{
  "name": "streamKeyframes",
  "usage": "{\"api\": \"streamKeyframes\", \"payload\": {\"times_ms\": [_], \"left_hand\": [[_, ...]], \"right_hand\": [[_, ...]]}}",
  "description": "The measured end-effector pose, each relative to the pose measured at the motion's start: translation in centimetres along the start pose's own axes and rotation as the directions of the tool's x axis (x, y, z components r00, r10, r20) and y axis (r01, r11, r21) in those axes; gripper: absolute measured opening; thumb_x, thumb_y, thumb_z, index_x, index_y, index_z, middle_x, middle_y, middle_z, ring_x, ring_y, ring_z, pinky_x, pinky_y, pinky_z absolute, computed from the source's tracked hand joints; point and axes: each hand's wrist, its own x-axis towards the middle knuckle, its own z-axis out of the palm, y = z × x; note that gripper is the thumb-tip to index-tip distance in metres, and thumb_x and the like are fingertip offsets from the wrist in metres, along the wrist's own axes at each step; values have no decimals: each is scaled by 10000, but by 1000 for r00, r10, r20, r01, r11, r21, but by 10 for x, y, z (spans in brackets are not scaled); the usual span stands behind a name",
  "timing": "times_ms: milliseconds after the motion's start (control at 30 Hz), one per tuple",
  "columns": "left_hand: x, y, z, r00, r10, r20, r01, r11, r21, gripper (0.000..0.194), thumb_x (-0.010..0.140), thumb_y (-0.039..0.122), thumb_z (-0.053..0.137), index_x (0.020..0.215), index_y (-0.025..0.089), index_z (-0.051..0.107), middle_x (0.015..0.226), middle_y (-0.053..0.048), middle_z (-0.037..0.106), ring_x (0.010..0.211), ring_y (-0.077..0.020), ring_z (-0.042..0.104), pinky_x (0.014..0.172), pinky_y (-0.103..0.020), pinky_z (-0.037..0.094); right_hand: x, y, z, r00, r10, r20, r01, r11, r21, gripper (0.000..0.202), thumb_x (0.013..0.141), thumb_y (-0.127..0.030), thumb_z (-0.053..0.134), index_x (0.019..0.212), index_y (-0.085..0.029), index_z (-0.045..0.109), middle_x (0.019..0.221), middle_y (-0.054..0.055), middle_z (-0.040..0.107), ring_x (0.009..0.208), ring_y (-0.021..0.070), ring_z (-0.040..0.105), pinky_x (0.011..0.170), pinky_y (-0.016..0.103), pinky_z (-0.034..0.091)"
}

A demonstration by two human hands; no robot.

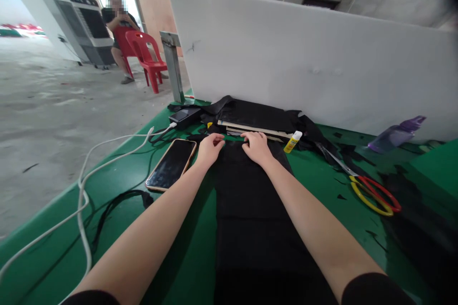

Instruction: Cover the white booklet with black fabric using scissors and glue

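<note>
A long piece of black cloth (250, 200) lies on the green table (118, 171), running from the middle toward the near edge. My left hand (211, 149) is at the cloth's far left corner, fingers curled with thumb and fingertips close together. At the far right corner my right hand (256, 147) rests with bent fingers, pinching toward the cloth edge. Behind both hands is a stack of boards covered with black cloth (257, 114). A yellow glue stick (293, 142) leans just right of my right hand. The phone (171, 164) lies left of my left hand.
Scissors with red and yellow handles (374, 194) and a purple bottle (397, 134) are on the right. White cables (84, 190) cross the left side. A white board (304, 57) stands behind. A person (119, 19) sits on a red chair beyond the table.
</note>
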Motion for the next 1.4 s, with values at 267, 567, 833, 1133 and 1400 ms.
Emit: {"api": "streamKeyframes", "payload": {"times_ms": [267, 567, 833, 1133, 1400], "left_hand": [[1, -4, 1, 1000, 3, 27, -4, 998, 59, 238, 841, 129, 462, 986, 159, 648, 919, -54, 701, 789, -156, 659, 742, -255, 508], [0, 10, 3, 968, 146, 203, -184, 966, 184, 223, 797, 219, 523, 896, 174, 718, 933, -69, 667, 881, -200, 617, 824, -276, 475], [-7, 12, 3, 947, 240, 211, -279, 944, 179, 267, 688, 182, 593, 938, 188, 686, 1021, -60, 619, 969, -207, 576, 872, -286, 454], [-9, 29, 4, 983, 141, 120, -162, 968, 192, 162, 714, 188, 566, 836, 150, 665, 738, -4, 654, 703, -159, 594, 666, -228, 444], [-13, 37, 7, 973, 208, 97, -229, 906, 357, 115, 797, 196, 545, 751, 222, 647, 763, -24, 666, 809, -195, 582, 952, -369, 307]], "right_hand": [[3, 1, -3, 985, 15, -170, 12, 987, 160, 114, 667, -136, 473, 692, -209, 558, 753, 18, 603, 758, 183, 574, 784, 332, 439], [1, -3, -9, 943, 52, -329, 44, 959, 279, 110, 724, -154, 442, 664, -211, 515, 749, 16, 582, 762, 171, 578, 762, 313, 459], [-1, -7, -11, 919, 116, -378, -26, 972, 235, 142, 738, -143, 445, 653, -216, 533, 772, 19, 610, 801, 189, 591, 873, 373, 425], [-2, -12, -15, 894, 101, -437, -40, 988, 146, 166, 756, -130, 417, 659, -212, 524, 774, 21, 611, 804, 181, 585, 910, 376, 382], [-4, -14, -15, 890, 81, -448, -29, 992, 122, 166, 766, -125, 417, 666, -219, 510, 782, 17, 615, 821, 183, 588, 934, 382, 364]]}}
